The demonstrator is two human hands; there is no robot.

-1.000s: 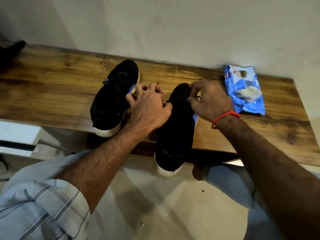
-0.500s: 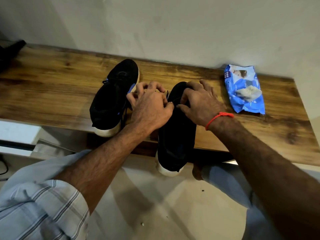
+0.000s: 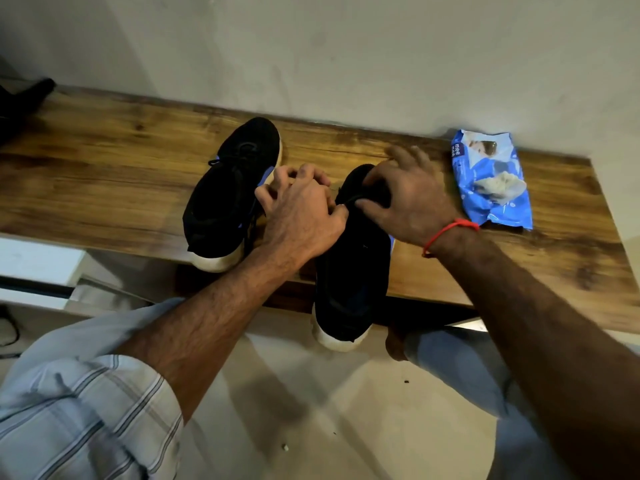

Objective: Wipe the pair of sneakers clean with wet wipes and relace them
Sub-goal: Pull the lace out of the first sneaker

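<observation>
A striped pale-blue shirt sleeve [image 3: 79,410] is worn rolled up on the left arm, a red thread [image 3: 450,230] is tied round the right wrist, and light-blue trousers [image 3: 460,368] are worn.

Bench [image 3: 104,174] left of sneakers [image 3: 228,188] bare; wipes pack [image 3: 491,181] blocks right

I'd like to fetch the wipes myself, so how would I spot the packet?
Find the wooden bench against the wall. At its right end, past both black sneakers, lies the wipes packet, alone beside the right hand. It is the only blue, crinkly thing there.
</observation>
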